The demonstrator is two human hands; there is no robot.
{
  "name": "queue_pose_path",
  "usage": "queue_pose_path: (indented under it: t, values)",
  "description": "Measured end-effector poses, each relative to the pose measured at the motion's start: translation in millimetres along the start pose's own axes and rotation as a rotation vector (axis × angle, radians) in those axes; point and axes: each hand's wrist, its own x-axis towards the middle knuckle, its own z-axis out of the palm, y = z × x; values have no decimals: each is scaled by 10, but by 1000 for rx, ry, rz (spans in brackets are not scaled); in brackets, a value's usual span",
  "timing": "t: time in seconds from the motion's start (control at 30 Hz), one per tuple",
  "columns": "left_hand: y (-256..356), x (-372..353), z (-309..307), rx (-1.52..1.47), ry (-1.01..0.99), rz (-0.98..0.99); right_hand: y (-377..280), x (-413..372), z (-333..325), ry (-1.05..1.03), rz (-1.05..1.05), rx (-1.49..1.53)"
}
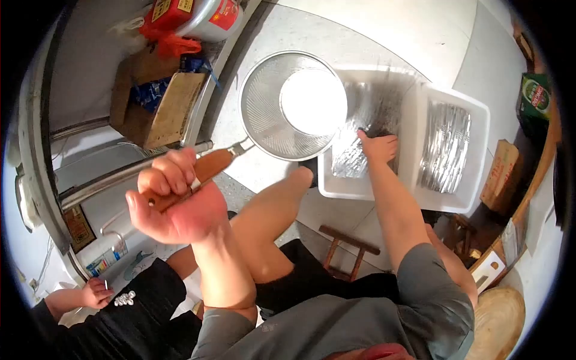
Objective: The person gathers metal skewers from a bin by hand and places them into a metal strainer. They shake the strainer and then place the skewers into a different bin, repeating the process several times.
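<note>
My left hand (183, 201) is closed around the wooden handle of a large round mesh strainer (261, 99), held out over the floor. A bright white round area shows through the strainer's mesh. Over the left part of a white plastic bin (354, 191), my right hand (379, 147) is closed, with thin shiny metal skewers (384, 99) smeared by motion just beyond its fingers. More silver skewers (351, 156) lie in the bin beneath this hand. Beside it, a second white bin (459, 204) holds a dense layer of silver skewers (447, 147).
A shelf on the left bears an open cardboard box (174, 111) and a pale bucket (210, 21). Another person's hand (96, 294) is at lower left. A small wooden stool (348, 246) stands below the bins. At right are a carton (501, 174) and a round wooden board (495, 324).
</note>
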Motion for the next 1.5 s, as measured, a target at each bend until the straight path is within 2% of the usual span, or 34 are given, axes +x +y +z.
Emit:
queue_pose_path:
  t: [0.23,0.53,0.63,0.73,0.8,0.87,0.97,1.0,1.1,1.13,1.27,1.37,1.4,1.43,1.5]
  values:
    - [4,13,-122,104,-67,26,-251,189,226,224,106,-23]
    - [44,-54,-266,166,-113,65,-309,315,41,144,20,59]
    - [62,-96,-233,126,-137,31,-308,291,-57,125,-2,171]
    - [75,-132,-157,143,-163,17,-186,336,0,169,-111,401]
    - [84,-151,-130,133,-174,12,-221,243,-208,63,-122,522]
    - [109,-191,-103,89,-185,-20,-285,23,-510,11,-77,480]
    - [119,-227,-28,19,-180,-43,-42,301,-172,146,-247,613]
    - [101,-236,-27,-24,-180,-29,-23,353,-164,64,-147,649]
    - [102,-259,12,15,-164,-17,73,397,-70,89,-161,719]
    - [106,-269,25,59,-154,-17,102,436,-19,49,-128,850]
    - [120,-282,51,101,-194,-1,261,756,367,-78,-83,987]
    - [112,-295,72,103,-218,2,86,378,-51,-92,-100,805]
    - [104,-296,75,97,-216,-1,47,239,-168,-168,-101,799]
    - [100,-293,75,92,-213,0,167,278,-66,-262,-229,477]
    - [80,-288,51,77,-200,0,359,130,-39,-250,-348,134]
